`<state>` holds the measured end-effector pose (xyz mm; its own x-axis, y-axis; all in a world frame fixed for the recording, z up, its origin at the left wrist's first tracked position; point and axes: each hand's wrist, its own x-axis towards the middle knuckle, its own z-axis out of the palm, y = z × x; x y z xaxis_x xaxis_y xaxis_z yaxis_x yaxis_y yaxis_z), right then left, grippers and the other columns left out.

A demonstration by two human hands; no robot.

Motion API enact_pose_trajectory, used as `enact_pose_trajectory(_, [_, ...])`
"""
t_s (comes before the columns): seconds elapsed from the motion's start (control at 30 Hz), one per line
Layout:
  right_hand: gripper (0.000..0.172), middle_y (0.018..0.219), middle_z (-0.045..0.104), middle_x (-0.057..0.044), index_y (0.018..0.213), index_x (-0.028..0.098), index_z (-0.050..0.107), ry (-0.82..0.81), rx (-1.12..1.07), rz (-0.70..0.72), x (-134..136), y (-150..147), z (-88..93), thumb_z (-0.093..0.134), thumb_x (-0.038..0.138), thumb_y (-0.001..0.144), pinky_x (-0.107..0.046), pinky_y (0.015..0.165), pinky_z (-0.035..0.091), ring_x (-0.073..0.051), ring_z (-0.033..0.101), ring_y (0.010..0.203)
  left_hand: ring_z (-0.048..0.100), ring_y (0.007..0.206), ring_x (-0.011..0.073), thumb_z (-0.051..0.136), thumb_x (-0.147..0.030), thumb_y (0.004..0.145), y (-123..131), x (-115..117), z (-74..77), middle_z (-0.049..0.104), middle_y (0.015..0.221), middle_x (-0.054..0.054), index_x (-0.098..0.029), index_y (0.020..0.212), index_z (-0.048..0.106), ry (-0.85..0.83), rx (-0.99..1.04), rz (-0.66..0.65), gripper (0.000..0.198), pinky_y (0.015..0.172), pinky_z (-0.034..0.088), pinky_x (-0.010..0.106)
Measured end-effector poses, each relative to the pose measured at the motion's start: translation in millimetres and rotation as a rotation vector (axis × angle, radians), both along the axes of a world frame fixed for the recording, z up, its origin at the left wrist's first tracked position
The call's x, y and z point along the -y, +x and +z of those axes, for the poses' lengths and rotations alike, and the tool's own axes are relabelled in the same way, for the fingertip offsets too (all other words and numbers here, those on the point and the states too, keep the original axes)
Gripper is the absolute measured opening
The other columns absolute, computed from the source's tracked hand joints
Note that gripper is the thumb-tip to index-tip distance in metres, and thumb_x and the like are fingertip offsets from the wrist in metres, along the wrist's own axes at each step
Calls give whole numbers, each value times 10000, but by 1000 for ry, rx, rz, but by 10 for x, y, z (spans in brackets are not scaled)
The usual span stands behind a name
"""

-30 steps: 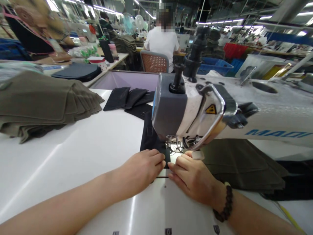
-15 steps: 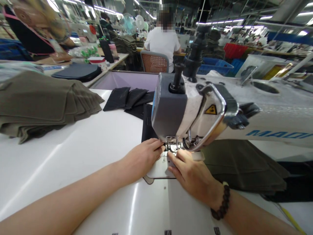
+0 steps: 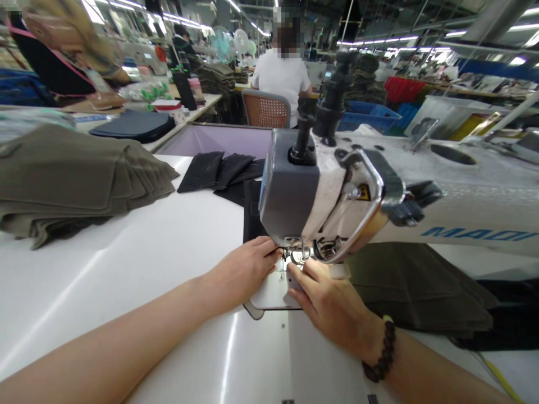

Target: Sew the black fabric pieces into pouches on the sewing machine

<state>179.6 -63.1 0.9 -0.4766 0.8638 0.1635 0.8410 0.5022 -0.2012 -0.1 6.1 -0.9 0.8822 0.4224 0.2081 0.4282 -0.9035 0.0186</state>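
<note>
A sewing machine head [image 3: 290,193] stands in the middle, its presser foot and needle area [image 3: 295,255] lit by a lamp. Below and behind the head's left side lies a piece of black fabric [image 3: 251,219]; its front end is hidden by fingers. My left hand [image 3: 244,272] has its fingers together, tips pressed on that fabric's near end, left of the presser foot. My right hand [image 3: 330,294] rests on the right of the needle plate [image 3: 269,294], thumb and forefinger stretched and apart. No cloth shows beneath it. A dark bead bracelet [image 3: 381,353] circles the right wrist.
A stack of olive fabric pieces [image 3: 76,174] lies left, and more olive fabric [image 3: 412,286] lies under the machine arm. Several sewn black pieces [image 3: 202,171] sit behind the head. Ahead, a person in a white shirt [image 3: 280,76] sits on a chair [image 3: 267,109].
The black fabric beside the head shows slightly more of its edge. A metal lever now partly covers the yellow warning label. Both hands stay nearly in place; the view shifts slightly.
</note>
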Motion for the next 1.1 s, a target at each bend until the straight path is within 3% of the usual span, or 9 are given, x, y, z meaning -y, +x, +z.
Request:
enact_pose_trajectory(0.13, [231, 865, 597, -73, 1046, 145, 550, 22, -2, 0, 4, 9, 6, 538, 211, 826, -302, 647, 359, -192, 540, 753, 530, 821, 199, 442, -125, 863, -11, 35, 51, 588, 837, 66, -132, 780, 573, -59, -10, 37, 155, 763, 428, 315])
enact_pose_trajectory(0.27, [156, 770, 591, -54, 922, 143, 586, 41, -80, 62, 18, 52, 22, 460, 212, 862, -298, 637, 354, -169, 529, 691, 526, 815, 204, 469, -219, 869, -28, 279, 145, 581, 869, 77, -126, 904, 566, -119, -62, 77, 139, 720, 441, 321])
enact_pose_trajectory(0.4, [298, 672, 558, -35, 805, 143, 601, 101, -142, 239, 37, 98, 16, 339, 235, 915, -312, 653, 353, -158, 503, 649, 522, 825, 188, 481, -181, 857, -31, 522, 230, 589, 867, 61, -149, 886, 561, -129, -131, -43, 91, 738, 434, 297])
enact_pose_trajectory(0.53, [408, 620, 525, -26, 701, 141, 592, 116, -132, 382, 53, 108, 21, 282, 265, 935, -313, 588, 330, -144, 451, 585, 523, 810, 192, 487, -80, 806, -11, 597, 291, 594, 837, 60, -146, 821, 564, -145, -195, -117, 102, 736, 440, 295])
enact_pose_trajectory(0.8, [393, 602, 517, -19, 683, 129, 591, 130, -130, 462, 53, 105, 29, 317, 265, 929, -311, 565, 312, -142, 442, 566, 551, 800, 194, 470, -93, 811, 8, 620, 111, 615, 842, 79, -142, 840, 596, -194, -90, -89, 138, 677, 485, 287])
enact_pose_trajectory(0.93, [341, 599, 512, -10, 686, 137, 582, 136, -110, 441, 50, 104, -1, 357, 250, 916, -303, 575, 311, -137, 455, 566, 562, 900, 189, 465, -153, 856, -48, 603, 69, 600, 996, 76, -144, 974, 570, -178, -66, -78, 158, 772, 484, 338])
enact_pose_trajectory(1.1, [305, 622, 527, -15, 734, 138, 596, 122, -100, 362, 40, 109, 11, 377, 256, 912, -307, 599, 330, -147, 472, 589, 529, 1022, 219, 396, -6, 795, -50, 536, -4, 605, 1050, 117, -109, 948, 583, -111, -71, -98, 263, 900, 426, 328])
